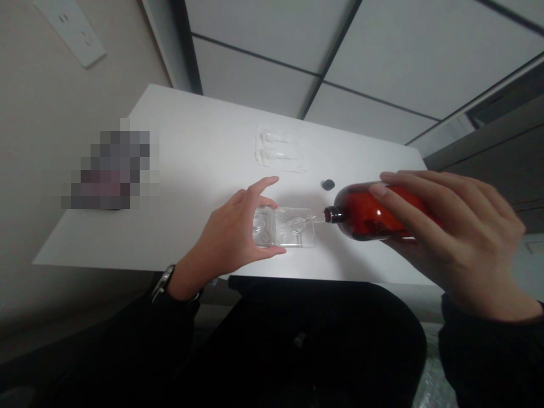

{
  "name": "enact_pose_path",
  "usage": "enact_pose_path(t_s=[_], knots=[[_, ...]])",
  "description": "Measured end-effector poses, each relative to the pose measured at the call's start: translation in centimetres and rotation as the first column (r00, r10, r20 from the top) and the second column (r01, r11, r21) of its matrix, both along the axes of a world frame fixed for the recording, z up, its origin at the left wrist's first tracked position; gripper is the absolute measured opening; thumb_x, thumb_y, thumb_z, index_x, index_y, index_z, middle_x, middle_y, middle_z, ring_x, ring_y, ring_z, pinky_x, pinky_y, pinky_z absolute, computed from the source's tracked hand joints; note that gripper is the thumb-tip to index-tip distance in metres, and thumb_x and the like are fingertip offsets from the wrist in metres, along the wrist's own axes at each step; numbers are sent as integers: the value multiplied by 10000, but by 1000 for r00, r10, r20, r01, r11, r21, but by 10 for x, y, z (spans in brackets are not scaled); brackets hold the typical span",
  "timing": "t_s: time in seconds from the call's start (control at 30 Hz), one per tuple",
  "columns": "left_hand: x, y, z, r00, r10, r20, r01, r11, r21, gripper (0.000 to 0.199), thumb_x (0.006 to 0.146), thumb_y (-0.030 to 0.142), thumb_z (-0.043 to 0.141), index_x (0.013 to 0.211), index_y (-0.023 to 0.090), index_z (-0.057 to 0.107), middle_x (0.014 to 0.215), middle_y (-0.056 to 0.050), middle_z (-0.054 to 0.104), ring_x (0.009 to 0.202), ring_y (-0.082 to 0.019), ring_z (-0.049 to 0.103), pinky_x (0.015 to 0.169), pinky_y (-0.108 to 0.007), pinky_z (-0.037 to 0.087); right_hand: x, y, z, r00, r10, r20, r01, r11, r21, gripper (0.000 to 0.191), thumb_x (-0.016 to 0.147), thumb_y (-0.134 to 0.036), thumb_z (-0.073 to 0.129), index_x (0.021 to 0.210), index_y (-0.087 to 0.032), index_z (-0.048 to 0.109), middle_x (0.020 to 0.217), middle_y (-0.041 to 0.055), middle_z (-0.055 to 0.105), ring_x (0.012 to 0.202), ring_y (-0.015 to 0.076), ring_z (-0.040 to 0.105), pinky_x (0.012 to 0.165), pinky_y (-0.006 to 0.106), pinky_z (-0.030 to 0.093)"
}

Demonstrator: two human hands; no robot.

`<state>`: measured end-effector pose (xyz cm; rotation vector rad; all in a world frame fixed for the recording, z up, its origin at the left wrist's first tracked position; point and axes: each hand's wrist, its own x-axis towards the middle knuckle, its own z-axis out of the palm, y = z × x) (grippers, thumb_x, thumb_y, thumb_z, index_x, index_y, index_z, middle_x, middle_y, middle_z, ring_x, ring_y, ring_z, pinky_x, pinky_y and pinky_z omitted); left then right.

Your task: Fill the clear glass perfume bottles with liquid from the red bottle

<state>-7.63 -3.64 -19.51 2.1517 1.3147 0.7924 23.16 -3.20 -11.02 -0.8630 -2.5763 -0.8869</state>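
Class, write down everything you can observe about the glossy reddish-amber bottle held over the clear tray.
The glossy reddish-amber bottle, plastic or glass, has a rounded body and a short black neck. Uncapped, it lies on its side in the air, neck pointing left over a clear moulded tray. The person's right hand wraps around its body.

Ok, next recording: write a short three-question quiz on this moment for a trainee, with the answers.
1. Which hand tilts the amber plastic bottle?
2. True or false: the black cap lies on the white table, off the bottle.
3. What does the left hand hold by the bottle's mouth?

Key: 1. The right hand. 2. True. 3. A clear plastic tray.
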Motion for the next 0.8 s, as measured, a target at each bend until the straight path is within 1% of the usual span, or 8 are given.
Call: enact_pose_path(t_s=[0.1,0.27,0.33,0.4,0.57,0.67,0.8], knots=[[0,0,0,1000,1,1,-1,1000,-4,1110,679,370,948,1561,256,285,1322,-82,729,1312,-330,630,1040,-482,555,0,0,0,1000,-23,8,23,999,-25,748,957,-187,741,1623,-274,410,1360,152,739,1167,346,741,923,475,601],[0,0,1,1000,2,-3,-2,1000,-18,1098,683,356,945,1563,265,294,1344,-87,718,1327,-336,624,1041,-484,557,1,2,0,1000,24,-4,-24,999,33,721,901,-179,803,1556,-228,505,1327,155,755,1128,337,750,902,448,590],[0,0,1,1000,3,-8,-3,1000,-21,1089,680,355,947,1557,269,307,1362,-92,709,1324,-337,628,1042,-486,558,1,3,1,1000,18,12,-19,1000,25,752,910,-177,794,1586,-232,468,1335,162,750,1137,340,748,913,452,589],[0,0,1,1000,4,-18,-5,1000,-22,1077,678,351,950,1550,267,323,1375,-99,701,1316,-338,633,1042,-486,558,2,2,2,999,-6,38,6,1000,7,797,931,-176,768,1632,-252,397,1357,164,738,1156,350,743,929,467,589],[0,1,0,1000,4,-30,-4,1000,-17,1098,679,350,952,1561,249,307,1368,-102,706,1314,-334,632,1028,-473,564,2,-2,5,997,-64,53,65,997,-27,874,967,-185,711,1692,-327,244,1415,132,705,1198,364,722,941,498,579],[-1,1,-1,1000,-2,-28,2,1000,-7,1104,681,353,953,1559,246,292,1370,-100,707,1311,-330,632,1032,-476,558,2,-3,6,995,-86,49,88,995,-47,884,985,-193,679,1702,-360,190,1431,109,692,1226,362,709,965,509,570],[-1,1,-3,1000,-2,-21,2,1000,-5,1119,675,346,956,1558,247,276,1340,-86,723,1288,-325,641,1018,-476,558,1,-2,8,996,-77,40,78,997,-26,882,993,-219,674,1698,-399,174,1413,80,707,1194,346,728,940,498,587]])
